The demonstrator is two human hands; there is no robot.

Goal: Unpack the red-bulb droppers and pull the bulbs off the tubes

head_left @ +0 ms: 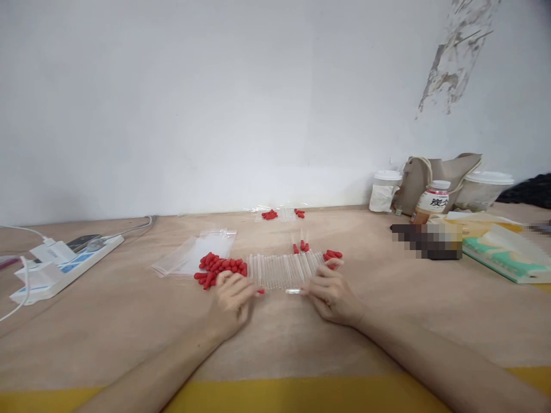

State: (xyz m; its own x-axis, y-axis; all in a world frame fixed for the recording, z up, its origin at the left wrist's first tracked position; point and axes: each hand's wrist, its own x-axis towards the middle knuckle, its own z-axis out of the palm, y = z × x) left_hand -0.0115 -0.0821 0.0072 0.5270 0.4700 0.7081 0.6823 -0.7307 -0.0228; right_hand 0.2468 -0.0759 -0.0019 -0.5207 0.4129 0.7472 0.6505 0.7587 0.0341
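My left hand (pixel 235 299) is closed in a pinch on a small red rubber bulb (pixel 260 291), whose tip pokes out past the fingertips. Facing it, my right hand (pixel 334 293) pinches a clear thin tube (pixel 293 291), its free end pointing left. The bulb and the tube are apart. Just beyond both hands lies a row of clear tubes (pixel 279 272) side by side. A heap of red bulbs (pixel 220 265) sits beside my left hand, and a few red-ended pieces (pixel 332 256) lie beyond my right hand. Several red-capped tubes (pixel 302 246) rest behind the row.
Clear zip bags (pixel 198 252) lie left of the heap. A power strip (pixel 81 269) with chargers and cables is far left. At the wall lies a bag of red bulbs (pixel 275 214). A cup (pixel 384 192), bottle (pixel 434 201) and tissue pack (pixel 503 252) stand right.
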